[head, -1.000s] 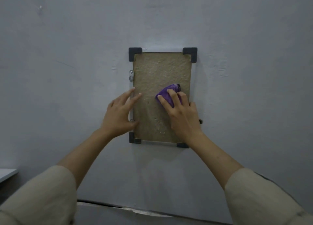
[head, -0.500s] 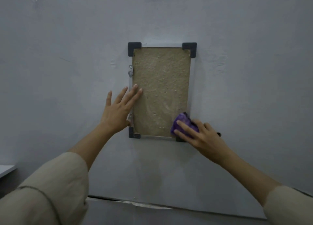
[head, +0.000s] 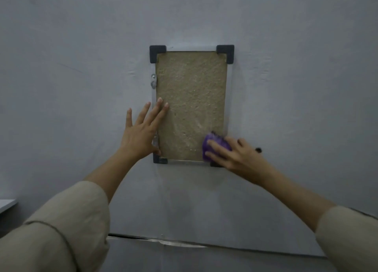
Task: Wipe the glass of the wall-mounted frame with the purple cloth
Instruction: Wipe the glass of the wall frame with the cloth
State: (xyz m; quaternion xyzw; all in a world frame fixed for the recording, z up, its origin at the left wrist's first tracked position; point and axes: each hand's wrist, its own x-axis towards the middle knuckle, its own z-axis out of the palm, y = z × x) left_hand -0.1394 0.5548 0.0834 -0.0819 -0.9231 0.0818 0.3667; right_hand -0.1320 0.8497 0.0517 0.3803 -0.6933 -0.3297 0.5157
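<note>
Loose beige sleeves [head: 67,226] with stitched hems cover both upper arms, leaving 2 forearms and hands bare.

One frame [head: 191,106], one purple cloth [head: 214,146], four black corner caps [head: 157,53], two hands [head: 141,136].

I see open glass [head: 191,91] above; my left hand [head: 141,133] blocks the left edge, cloth [head: 214,146] fills the bottom-right corner.

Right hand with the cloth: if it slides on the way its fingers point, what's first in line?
The right hand points left and slightly up across the glass, pressing the cloth. That stretch of glass looks free; the first thing met would likely be the left hand, whose fingertips rest on the frame's left edge.
</note>
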